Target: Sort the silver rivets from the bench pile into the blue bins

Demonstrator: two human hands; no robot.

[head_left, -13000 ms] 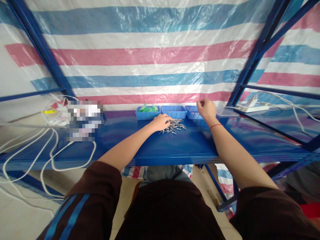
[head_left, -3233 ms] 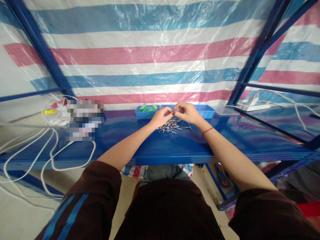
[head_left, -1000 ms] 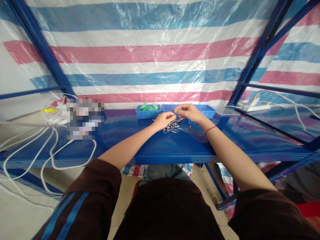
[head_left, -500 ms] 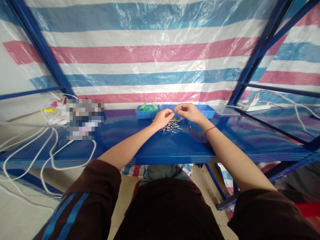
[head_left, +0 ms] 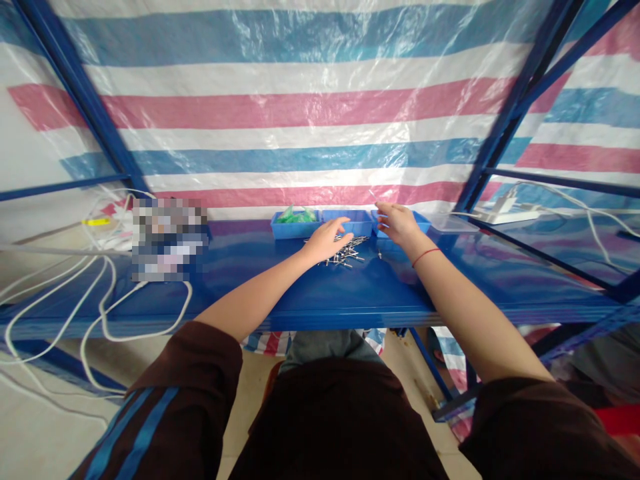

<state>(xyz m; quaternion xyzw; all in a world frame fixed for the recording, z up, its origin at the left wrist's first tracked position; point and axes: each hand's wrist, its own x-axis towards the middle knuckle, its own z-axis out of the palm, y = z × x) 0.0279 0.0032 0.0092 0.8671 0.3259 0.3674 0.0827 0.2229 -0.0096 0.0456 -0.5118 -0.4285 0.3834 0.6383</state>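
A heap of silver blind rivets (head_left: pixel 345 255) lies loose on the blue tabletop, with a single rivet (head_left: pixel 380 254) apart to its right. Over the heap's left side is my left hand (head_left: pixel 325 242), its thumb and fingers spread with nothing between them. Raised at the front of a right-hand blue bin (head_left: pixel 421 224), my right hand (head_left: pixel 400 223) has its fingers curled to the left. A thin pale piece (head_left: pixel 371 193), blurred, sticks up from its fingertips. The grip on that piece is too small to see clearly.
Green plastic (head_left: pixel 297 215) fills the left blue bin (head_left: pixel 295 231); a middle bin (head_left: pixel 350 223) stands beside it. White cables (head_left: pixel 107 300) hang over the table's left edge. A power strip (head_left: pixel 510 210) lies at right, near a clear lid (head_left: pixel 455 223). Blue posts flank the striped sheet.
The hands were together above the rivets, fingertips nearly touching. My right hand has moved right and up toward the bin with the thin piece; my left hand has opened over the heap.
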